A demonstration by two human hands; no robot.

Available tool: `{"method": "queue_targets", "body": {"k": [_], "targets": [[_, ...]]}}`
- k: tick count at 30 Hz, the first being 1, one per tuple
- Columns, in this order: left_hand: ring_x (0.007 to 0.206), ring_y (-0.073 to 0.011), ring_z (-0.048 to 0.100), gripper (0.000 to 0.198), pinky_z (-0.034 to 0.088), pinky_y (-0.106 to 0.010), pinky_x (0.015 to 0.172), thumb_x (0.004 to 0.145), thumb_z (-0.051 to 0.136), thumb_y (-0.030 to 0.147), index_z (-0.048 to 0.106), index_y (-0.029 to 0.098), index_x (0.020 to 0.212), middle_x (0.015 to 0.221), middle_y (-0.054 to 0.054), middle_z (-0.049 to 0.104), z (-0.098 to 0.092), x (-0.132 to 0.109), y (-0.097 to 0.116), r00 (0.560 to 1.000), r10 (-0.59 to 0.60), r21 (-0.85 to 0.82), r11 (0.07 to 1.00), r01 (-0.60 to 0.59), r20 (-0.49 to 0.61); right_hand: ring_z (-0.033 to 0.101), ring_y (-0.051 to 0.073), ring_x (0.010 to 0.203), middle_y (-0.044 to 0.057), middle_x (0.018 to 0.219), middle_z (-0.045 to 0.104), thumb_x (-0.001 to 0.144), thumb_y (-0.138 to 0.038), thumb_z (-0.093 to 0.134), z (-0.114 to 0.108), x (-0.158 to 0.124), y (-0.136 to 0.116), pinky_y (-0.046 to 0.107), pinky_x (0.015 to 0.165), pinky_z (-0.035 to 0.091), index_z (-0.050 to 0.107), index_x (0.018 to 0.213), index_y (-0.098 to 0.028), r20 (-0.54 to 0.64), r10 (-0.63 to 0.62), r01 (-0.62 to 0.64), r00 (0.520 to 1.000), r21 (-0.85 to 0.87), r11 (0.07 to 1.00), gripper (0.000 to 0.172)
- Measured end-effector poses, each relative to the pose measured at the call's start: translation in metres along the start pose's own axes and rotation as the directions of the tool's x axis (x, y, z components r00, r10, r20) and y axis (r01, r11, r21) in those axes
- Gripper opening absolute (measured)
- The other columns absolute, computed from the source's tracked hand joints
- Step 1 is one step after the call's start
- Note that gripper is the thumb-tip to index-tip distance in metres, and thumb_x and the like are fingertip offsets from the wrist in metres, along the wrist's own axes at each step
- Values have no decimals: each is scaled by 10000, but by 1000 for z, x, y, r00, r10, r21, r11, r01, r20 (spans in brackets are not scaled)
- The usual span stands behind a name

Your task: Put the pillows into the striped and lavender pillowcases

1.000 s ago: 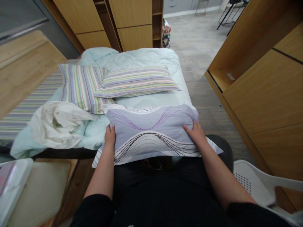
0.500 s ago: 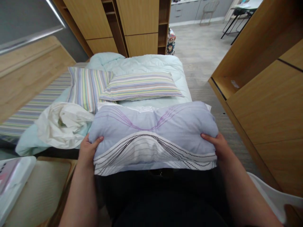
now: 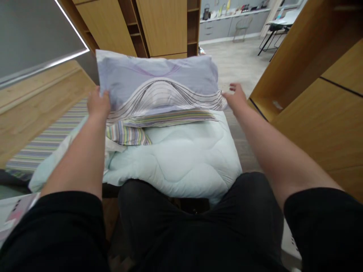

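A lavender and white pillow [image 3: 159,88] with a wavy dotted pattern is stretched between my hands at the far part of the bed. My left hand [image 3: 98,102] grips its left edge, slightly blurred. At its lower right corner, my right hand [image 3: 236,97] pinches the fabric between thumb and finger, the other fingers loose. Just below it shows a striped pillow [image 3: 172,119], mostly covered. Another striped pillow [image 3: 129,134] pokes out at the lower left. Both lie on a pale mint quilt [image 3: 184,155].
A wooden board [image 3: 42,90] and a striped sheet [image 3: 51,132] lie to the left. Wooden cabinets stand behind the bed [image 3: 161,28] and along the right [image 3: 320,124]. Grey kitchen units [image 3: 218,28] and a wire chair [image 3: 242,28] are farther back.
Both hands have carried the lavender pillow forward and up, away from my lap, over the striped pillows. More of the mint quilt now shows in front of me.
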State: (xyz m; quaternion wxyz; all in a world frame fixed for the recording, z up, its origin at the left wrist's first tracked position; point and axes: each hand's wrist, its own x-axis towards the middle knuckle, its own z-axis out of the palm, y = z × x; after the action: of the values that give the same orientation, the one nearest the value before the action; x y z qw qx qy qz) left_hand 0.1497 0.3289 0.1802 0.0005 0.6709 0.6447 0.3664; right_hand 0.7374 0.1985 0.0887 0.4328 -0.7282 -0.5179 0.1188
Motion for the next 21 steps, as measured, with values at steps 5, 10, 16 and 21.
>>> {"method": "queue_targets", "body": {"k": [5,10,16,21], "targets": [[1506,-327,475,556,314,-472,1285,1069,450,384,578,41,1487,1578,-239,538,107,-206,-36,881,1,125,990,-69,474,641,383,1311,248,1393,689,895,-313,694,86,-196,72,521,1163,450,685,1340,-76,298,144,-82,944,-209,974,504],[1591,-445,317,645,230,-606,1295,1033,525,423,537,80,1579,1681,-261,394,172,-366,-63,829,-22,232,964,-130,558,289,371,1615,169,1713,388,1028,-383,463,132,-314,145,583,1319,166,522,1575,-148,318,7,134,948,-419,898,598],[1640,-422,189,652,117,-581,1329,1051,473,423,503,73,1600,1727,-252,312,192,-370,-65,867,-72,144,990,0,492,323,343,1594,148,1703,417,1068,-430,382,140,-305,176,531,1315,193,514,1585,-162,319,-79,240,944,-506,829,597],[1421,-331,562,492,497,-450,1134,1033,581,434,563,168,1446,1494,-216,581,179,-311,-75,731,-520,-319,670,670,442,333,334,1586,135,1691,439,1075,-406,383,145,-308,180,517,1302,216,529,1579,-162,283,-114,258,952,-548,796,579]]}}
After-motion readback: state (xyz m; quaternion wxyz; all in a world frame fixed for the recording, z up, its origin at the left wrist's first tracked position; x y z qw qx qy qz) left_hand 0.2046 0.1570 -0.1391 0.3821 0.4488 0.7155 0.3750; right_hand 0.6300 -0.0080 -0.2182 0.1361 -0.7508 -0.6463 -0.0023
